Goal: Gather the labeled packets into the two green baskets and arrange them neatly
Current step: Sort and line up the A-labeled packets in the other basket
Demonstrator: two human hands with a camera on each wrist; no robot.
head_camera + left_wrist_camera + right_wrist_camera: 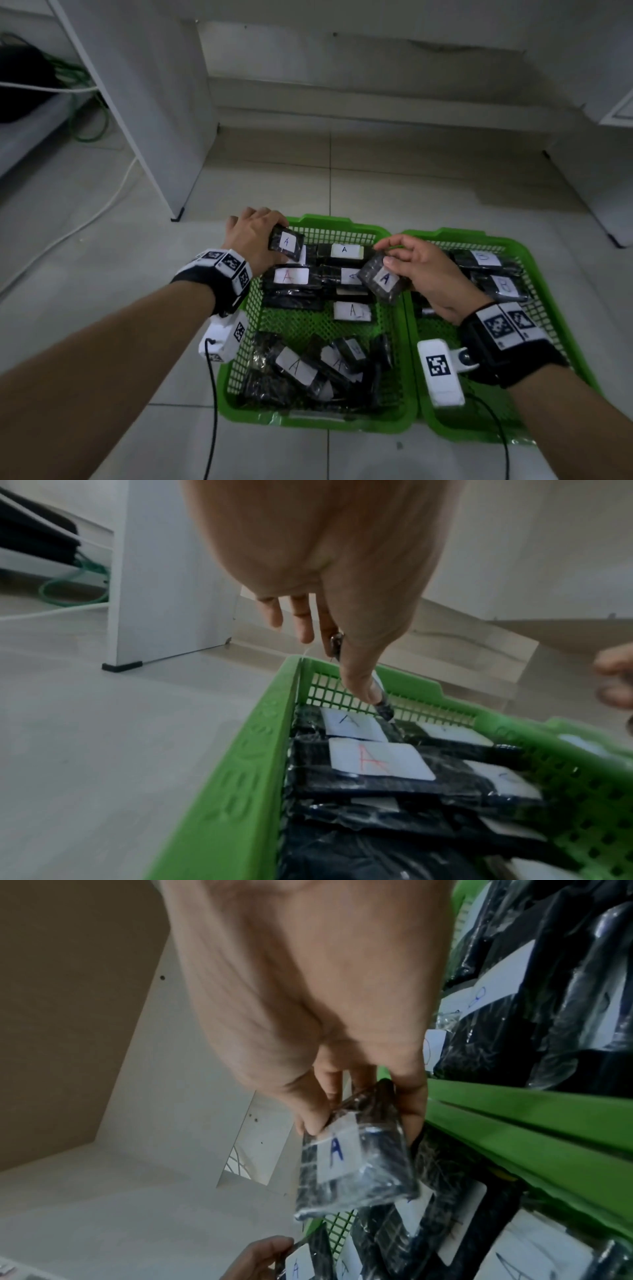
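Two hands [255,236] [423,270], packet [286,244] [382,278] apiece.

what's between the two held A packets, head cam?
Between the left hand's packet and the right hand's packet, the head view shows another A-labeled packet lying flat in the left basket.

Two bright green perforated plastic baskets [394,236] are seen side by side on pale grey square floor tiles [102,274]. Glossy black plastic packets [294,298] with white rectangular labels are held in both. In the left basket, a red "A" [289,275] is written on one label at 10 o'clock, and dark blue or black "A" marks on the others. Blue "B" marks [505,285] are borne by labels at 2 o'clock in the right basket. Black wristbands [507,356] carry white blocks printed with black-and-white square codes. A green cable [89,120] is coiled at 10 o'clock beside white furniture panels [147,102].
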